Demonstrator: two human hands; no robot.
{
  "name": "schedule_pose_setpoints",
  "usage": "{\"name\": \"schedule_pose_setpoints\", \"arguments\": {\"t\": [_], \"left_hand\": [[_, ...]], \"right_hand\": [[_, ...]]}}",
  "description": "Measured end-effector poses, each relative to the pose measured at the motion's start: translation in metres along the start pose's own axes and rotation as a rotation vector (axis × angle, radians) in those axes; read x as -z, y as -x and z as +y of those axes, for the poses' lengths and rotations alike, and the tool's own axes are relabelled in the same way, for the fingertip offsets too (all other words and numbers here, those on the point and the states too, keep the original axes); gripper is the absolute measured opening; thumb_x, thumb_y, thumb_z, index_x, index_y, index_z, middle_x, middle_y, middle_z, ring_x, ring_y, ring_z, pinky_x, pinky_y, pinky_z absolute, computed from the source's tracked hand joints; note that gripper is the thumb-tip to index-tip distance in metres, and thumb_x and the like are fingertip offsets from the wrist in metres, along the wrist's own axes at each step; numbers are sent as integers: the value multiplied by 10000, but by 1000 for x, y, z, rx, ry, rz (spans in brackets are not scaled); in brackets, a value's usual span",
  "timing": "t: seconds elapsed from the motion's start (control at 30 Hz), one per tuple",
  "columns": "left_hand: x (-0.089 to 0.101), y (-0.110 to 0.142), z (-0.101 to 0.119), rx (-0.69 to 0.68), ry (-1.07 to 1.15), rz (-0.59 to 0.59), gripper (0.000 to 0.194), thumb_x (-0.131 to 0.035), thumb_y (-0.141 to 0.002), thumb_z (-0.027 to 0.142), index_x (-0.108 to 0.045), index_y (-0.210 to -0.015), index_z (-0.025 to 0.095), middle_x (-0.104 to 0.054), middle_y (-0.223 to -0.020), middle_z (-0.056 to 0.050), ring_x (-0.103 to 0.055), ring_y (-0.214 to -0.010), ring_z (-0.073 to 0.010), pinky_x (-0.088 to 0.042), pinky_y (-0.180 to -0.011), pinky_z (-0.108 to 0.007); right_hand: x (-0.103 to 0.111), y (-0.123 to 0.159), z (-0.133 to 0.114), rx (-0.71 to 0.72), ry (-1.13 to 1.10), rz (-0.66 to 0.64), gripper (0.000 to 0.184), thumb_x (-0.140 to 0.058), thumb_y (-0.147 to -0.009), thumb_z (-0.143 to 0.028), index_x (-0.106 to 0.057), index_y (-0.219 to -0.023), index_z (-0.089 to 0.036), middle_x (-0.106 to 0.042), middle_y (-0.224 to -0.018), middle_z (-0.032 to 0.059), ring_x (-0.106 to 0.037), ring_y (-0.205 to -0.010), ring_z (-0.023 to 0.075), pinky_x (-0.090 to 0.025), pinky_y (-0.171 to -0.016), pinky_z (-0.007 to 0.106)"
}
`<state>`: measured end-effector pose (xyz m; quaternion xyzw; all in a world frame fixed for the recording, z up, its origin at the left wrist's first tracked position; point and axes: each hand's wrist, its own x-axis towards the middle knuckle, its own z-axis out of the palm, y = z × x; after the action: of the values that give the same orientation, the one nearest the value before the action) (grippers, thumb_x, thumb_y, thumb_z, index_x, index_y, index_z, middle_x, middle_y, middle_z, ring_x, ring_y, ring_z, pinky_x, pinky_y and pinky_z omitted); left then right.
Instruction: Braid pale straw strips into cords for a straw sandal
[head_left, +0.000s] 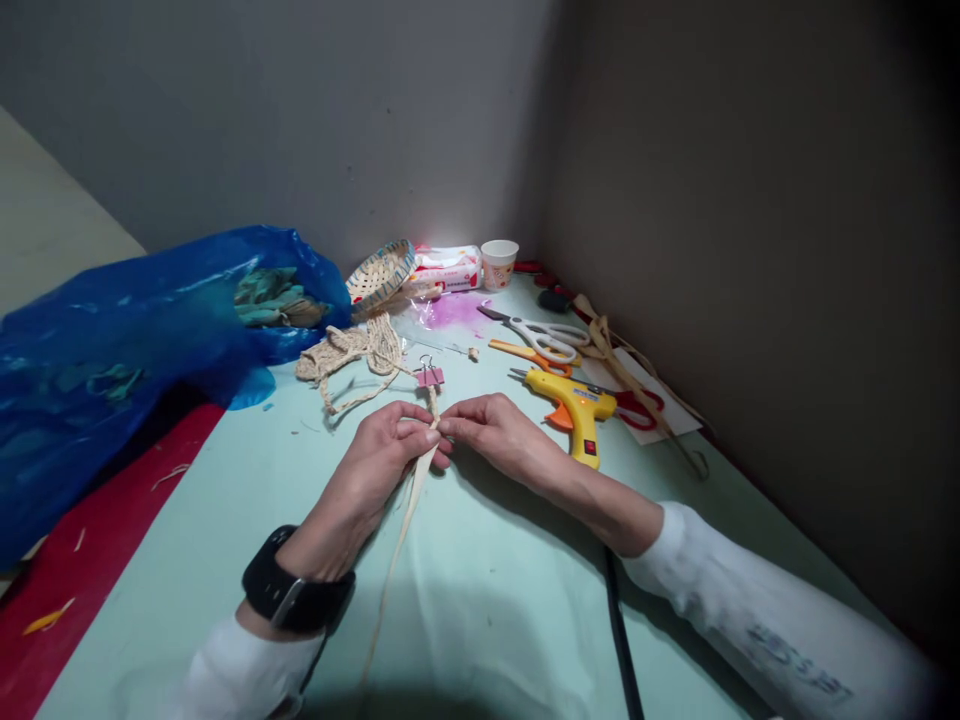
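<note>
A pale braided cord [434,398] runs from a pink binder clip [430,377] toward me. Just below the clip, my left hand [397,445] pinches the cord between thumb and fingers. Close against it, my right hand [487,428] grips the same spot with thumb and forefinger. From under my fingers a loose flat strand [409,505] trails down over the table. Behind the clip, a looped bundle of finished braid [367,347] lies on the table, joined to the clipped end.
A yellow glue gun [581,408], white-handled scissors [544,335] and red-handled scissors [643,410] lie at right. At left bulges a blue plastic bag [172,290]. A woven basket [382,275], a tissue pack [448,268] and a paper cup [499,265] stand by the wall.
</note>
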<state>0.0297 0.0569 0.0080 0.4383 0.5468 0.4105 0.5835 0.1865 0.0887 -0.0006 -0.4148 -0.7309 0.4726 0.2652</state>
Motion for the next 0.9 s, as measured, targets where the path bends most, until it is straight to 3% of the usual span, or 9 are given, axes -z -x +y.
{"name": "schedule_pose_setpoints", "arguments": {"t": [0.17,0.37,0.53,0.67,0.9], "left_hand": [[-3,-1,-5,-95,-185,63,175,-646,-733,218,-543,-868,175,-662,-576,11,-642,-653,-162,-443,-694,-271],[3,4,-3,-88,-318,63,223,-603,-748,255,-579,-957,180,-628,-603,36,-516,-557,-127,-353,-562,-245],[11,6,1,-146,-476,92,197,-590,-755,254,-621,-935,178,-658,-673,7,-545,-652,-153,-375,-628,-270],[17,3,4,-197,-555,66,121,-571,-758,241,-663,-777,164,-630,-676,-8,-523,-668,-154,-367,-642,-278],[14,4,6,-90,-339,22,127,-619,-728,253,-668,-733,137,-621,-697,-24,-500,-652,-134,-348,-604,-258]], "right_hand": [[-12,1,6,-46,-117,101,268,-475,-832,-267,-684,-720,-141,-669,-640,19,-534,-606,117,-378,-628,219],[-15,1,6,-57,-53,220,201,-535,-774,-265,-661,-679,-140,-535,-544,-26,-437,-554,98,-295,-529,213],[-10,3,1,-78,-63,186,183,-536,-754,-261,-659,-711,-132,-464,-558,-39,-376,-561,94,-260,-506,216],[-6,2,-1,-108,-100,122,175,-529,-765,-249,-649,-714,-132,-436,-532,-52,-347,-507,76,-248,-493,214],[-4,0,1,-123,-155,83,185,-531,-774,-256,-656,-744,-123,-397,-522,-67,-313,-457,55,-230,-473,216]]}}
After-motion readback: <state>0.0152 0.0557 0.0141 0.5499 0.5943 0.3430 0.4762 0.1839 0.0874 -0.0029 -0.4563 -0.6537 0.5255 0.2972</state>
